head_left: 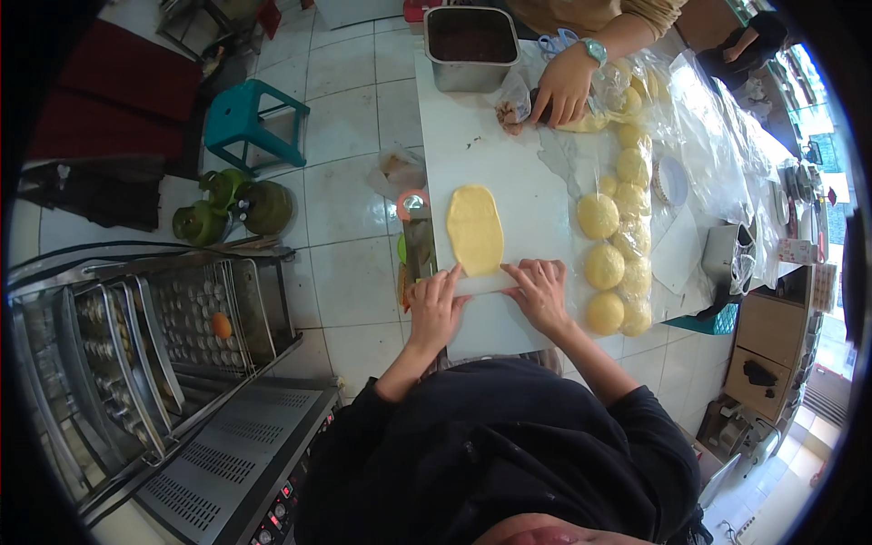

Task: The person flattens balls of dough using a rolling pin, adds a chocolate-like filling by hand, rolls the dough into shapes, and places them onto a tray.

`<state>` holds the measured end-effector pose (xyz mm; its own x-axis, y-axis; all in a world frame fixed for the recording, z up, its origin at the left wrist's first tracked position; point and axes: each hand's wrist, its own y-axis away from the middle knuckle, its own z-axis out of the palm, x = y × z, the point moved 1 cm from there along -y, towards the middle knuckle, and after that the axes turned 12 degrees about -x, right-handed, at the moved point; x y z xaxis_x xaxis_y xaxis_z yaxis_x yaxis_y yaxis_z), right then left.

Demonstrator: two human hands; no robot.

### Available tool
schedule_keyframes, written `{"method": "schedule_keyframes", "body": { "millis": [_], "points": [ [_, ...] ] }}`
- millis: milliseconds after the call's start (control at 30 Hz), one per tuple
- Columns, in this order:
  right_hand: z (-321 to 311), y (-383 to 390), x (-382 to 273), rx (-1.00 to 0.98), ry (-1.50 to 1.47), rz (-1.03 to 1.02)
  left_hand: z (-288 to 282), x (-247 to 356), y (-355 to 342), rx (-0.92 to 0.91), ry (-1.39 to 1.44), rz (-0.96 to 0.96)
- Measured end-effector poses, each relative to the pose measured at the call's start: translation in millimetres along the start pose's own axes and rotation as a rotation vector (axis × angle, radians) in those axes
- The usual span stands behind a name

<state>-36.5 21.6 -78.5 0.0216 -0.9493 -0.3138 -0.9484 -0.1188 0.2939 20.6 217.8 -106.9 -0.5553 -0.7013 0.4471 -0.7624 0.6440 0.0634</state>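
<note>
A flattened oval of yellow dough [475, 229] lies on the white table [481, 154]. Under both my palms, at the dough's near end, is a white rolling pin [486, 284]. My left hand [438, 304] presses its left end, fingers pointing at the dough. On the pin's right end rests my right hand [540, 292]. Several round yellow dough balls [599, 218] sit in a row on clear plastic to the right.
Another person's hand [563, 86] rests at the far end of the table beside a metal tub [470, 45] of dark filling. A teal stool [250, 113], green gas cylinders [236, 209] and a tray rack [154, 345] stand on the tiled floor to the left.
</note>
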Motion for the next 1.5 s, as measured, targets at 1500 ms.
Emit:
{"method": "schedule_keyframes", "body": {
  "millis": [1500],
  "points": [
    [-8,37,-8,0.074,-0.091,0.092,20,22,17,0.074,-0.032,-0.076]
  ]
}}
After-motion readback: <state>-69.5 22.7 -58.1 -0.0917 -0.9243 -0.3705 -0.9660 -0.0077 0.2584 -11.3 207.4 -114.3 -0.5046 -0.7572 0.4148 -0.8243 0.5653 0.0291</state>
